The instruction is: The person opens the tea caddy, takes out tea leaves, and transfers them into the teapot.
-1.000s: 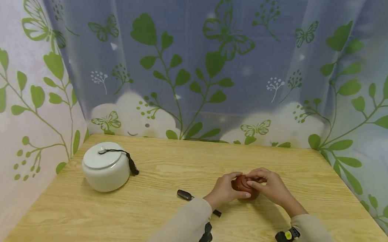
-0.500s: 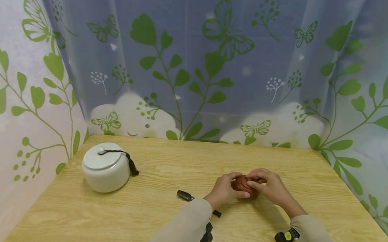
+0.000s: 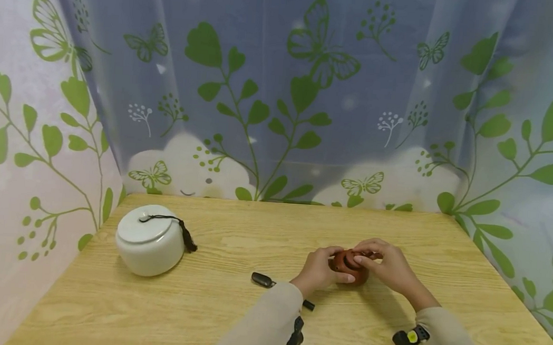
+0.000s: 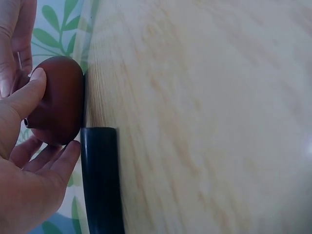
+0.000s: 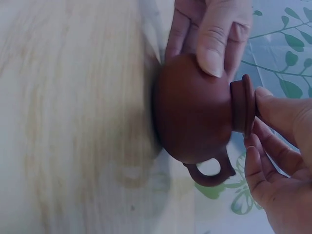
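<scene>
My left hand grips the body of a small reddish-brown clay teapot right of the table's middle. Thumb and fingers of that hand lie on opposite sides of the round body, near the spout. With its thumb and fingertips, my right hand pinches the teapot's lid. In the right wrist view the lid is raised, its inner collar showing at the pot's mouth. The looped handle points toward my right-hand side. The lid's knob is hidden by the fingers.
A white lidded jar with a black tassel stands at the left. A black fob-like object and a dark end piece lie by my left sleeve. Patterned curtains enclose the wooden table.
My right hand has lifted the lid slightly, and a dark gap now shows at the teapot's mouth. The left hand keeps its hold on the body.
</scene>
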Demonstrator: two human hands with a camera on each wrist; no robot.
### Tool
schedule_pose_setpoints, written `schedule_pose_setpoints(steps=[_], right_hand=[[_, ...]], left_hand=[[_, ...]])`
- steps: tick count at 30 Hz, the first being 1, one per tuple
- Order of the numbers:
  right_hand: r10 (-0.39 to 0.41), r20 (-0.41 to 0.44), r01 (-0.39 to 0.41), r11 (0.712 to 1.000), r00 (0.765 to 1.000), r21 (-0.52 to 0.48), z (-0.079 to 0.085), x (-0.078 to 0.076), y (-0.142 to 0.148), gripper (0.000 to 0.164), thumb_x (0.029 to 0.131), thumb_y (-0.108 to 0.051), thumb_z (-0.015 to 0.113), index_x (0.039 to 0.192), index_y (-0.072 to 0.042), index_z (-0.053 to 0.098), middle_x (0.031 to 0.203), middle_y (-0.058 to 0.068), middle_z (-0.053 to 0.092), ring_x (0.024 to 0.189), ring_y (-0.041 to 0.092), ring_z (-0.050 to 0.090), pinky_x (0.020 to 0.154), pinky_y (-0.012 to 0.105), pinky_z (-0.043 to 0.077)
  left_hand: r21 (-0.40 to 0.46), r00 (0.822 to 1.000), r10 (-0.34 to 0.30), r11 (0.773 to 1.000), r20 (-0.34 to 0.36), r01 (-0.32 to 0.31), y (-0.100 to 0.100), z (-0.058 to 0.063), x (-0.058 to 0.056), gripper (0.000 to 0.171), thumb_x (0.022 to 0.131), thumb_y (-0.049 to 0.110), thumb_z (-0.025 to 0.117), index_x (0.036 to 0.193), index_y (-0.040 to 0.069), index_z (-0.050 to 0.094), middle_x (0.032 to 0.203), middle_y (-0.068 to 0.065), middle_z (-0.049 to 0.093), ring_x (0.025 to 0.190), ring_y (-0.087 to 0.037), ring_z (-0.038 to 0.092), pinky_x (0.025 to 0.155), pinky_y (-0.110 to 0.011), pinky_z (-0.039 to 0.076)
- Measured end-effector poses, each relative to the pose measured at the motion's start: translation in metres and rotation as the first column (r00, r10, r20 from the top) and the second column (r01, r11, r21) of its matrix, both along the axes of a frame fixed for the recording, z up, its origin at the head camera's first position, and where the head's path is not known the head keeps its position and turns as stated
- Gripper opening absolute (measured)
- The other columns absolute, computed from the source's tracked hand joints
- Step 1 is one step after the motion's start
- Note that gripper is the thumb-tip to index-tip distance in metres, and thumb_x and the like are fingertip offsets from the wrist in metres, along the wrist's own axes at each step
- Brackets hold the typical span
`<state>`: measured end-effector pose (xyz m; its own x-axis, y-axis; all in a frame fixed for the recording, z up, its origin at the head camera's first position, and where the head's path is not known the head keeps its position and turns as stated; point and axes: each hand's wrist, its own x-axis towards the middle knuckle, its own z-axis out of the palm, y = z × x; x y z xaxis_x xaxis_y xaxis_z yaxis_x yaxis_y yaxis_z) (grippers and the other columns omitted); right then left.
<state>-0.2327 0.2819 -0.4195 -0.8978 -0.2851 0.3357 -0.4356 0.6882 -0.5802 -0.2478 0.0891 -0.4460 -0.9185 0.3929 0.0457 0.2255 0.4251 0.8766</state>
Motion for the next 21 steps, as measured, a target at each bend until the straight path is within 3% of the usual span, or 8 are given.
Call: schedule_pose_setpoints(steps=[9,21], right_hand=[[-0.041,-0.04,0.041,0.999,0.998,0.006,0.011,0.008,0.017,0.016,0.089,-0.016,0.069,0.104,-0.012,0.073,0.108,0.006,0.066,0.097,0.024,0.062,0.072,0.028,0.054],[-0.107,-0.033,0.106,0.994,0.994,-0.023,0.005,0.023,0.042,0.014,0.089,-0.015,0.069,0.102,-0.011,0.073,0.106,0.009,0.067,0.093,0.005,0.06,0.069,0.025,0.054]], left_hand=[[0.019,1.0,0.002,1.0,0.003,-0.002,0.002,0.001,-0.001,0.067,0.074,0.025,0.085,0.132,0.009,0.057,0.126,-0.006,0.062,0.109,-0.019,0.062,0.086,-0.026,0.052],[0.043,1.0,0.01,0.999,0.029,-0.012,0.002,-0.001,0.002,0.069,0.073,0.023,0.085,0.134,0.008,0.056,0.125,-0.007,0.062,0.11,-0.022,0.062,0.086,-0.029,0.053]])
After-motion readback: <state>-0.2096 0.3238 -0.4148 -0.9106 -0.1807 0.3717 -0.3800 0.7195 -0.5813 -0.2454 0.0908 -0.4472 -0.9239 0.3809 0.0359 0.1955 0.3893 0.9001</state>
